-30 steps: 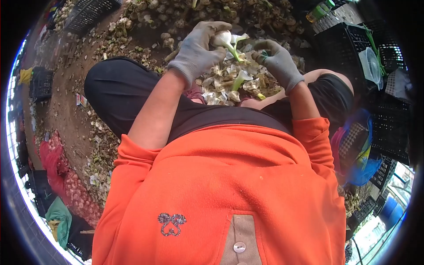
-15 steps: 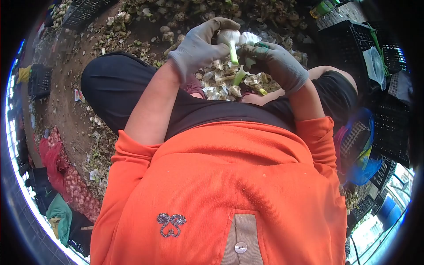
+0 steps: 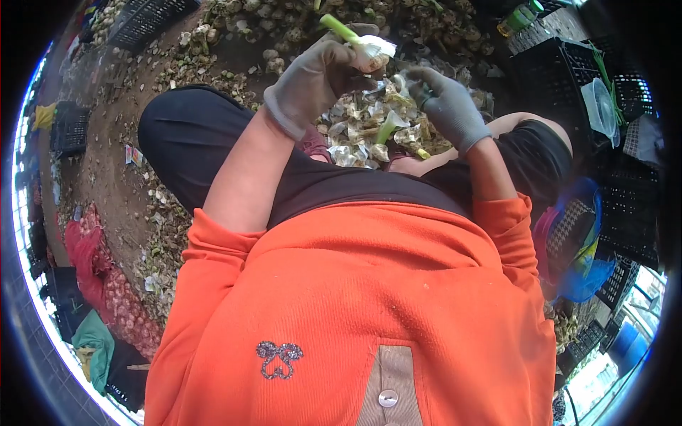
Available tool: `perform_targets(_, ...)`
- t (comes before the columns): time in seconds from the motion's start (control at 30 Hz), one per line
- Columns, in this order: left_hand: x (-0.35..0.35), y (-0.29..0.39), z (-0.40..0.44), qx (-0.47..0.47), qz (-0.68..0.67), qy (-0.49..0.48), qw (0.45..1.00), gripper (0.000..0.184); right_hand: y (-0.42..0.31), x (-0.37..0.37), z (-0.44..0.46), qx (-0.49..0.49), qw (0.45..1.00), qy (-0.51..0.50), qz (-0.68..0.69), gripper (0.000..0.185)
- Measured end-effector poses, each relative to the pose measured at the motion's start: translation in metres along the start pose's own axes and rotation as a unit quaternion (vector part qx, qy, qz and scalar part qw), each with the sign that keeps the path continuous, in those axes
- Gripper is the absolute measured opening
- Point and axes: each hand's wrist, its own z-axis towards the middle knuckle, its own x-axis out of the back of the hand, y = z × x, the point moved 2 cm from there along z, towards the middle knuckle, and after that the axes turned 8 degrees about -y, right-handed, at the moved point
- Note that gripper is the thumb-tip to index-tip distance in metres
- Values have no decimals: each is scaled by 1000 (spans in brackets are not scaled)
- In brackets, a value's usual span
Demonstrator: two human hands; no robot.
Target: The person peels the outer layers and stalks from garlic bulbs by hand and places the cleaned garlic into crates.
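Observation:
My left hand (image 3: 316,82), in a grey glove, is closed round a garlic bulb (image 3: 373,53). The bulb is white, and its green stem stub points up and to the left. To the right and a little lower is my gloved right hand (image 3: 449,106), apart from the bulb, with its fingers curled. A blurred whitish bit shows by its fingertips, but I cannot make out what it holds. Beneath both hands lies a heap of garlic skins (image 3: 362,124), with a cut green stem piece (image 3: 387,128) on it.
Many garlic bulbs (image 3: 440,21) lie beyond the hands. Black crates (image 3: 561,78) stand on the right, one bearing a clear plastic container (image 3: 600,110). A red net sack of garlic (image 3: 128,305) lies at the left. Trimmings litter the dirt floor (image 3: 106,163).
The bulb in my left hand has turned from stem down to stem up-left. My right hand has moved away from it, and the white piece beside the bulb is no longer there.

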Motion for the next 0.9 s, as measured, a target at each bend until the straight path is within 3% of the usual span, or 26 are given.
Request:
perform_targets(0.03, -6, 0, 1, 3, -7, 17, 1000, 24, -12, 8, 0, -62, 997, -53, -4, 20)
perform_targets(0.1, -9, 3, 1, 27, -8, 29, 999, 35, -38, 25, -7, -129, 984, -112, -41, 23)
perform_targets(0.2, -8, 2, 1, 47, 3, 29, 998, 41, -44, 20, -12, 165, 976, 126, -67, 21)
perform_targets(0.3, -10, -4, 1, 66, 1, 1, 998, 40, -66, 23, -12, 231, 956, 175, -41, 22)
perform_targets(0.4, -4, -12, 1, 77, -47, -58, 994, 36, -76, 26, -12, 303, 940, 130, -88, 25)
perform_targets(0.53, 0, -16, 7, 50, -126, -204, 970, 26, -73, 24, -12, 294, 943, 134, -84, 23)
perform_targets(0.63, -9, -15, 4, 48, -122, -35, 991, 24, -79, 25, -13, 305, 935, 159, -86, 20)
perform_targets(0.73, 0, -19, 10, 5, -161, -99, 982, 28, -85, 21, -15, 302, 939, 127, -106, 17)
perform_targets(0.8, 6, -18, 9, -46, -6, -5, 999, 30, -90, 15, -17, 313, 936, 92, -128, 10)
perform_targets(0.87, 6, -15, 8, -51, -3, 61, 997, 31, -93, 4, -20, 328, 929, 46, -165, 8)
perform_targets(0.9, -3, -7, 9, -31, -77, 79, 993, 31, -95, -1, -24, 333, 928, 12, -163, 10)
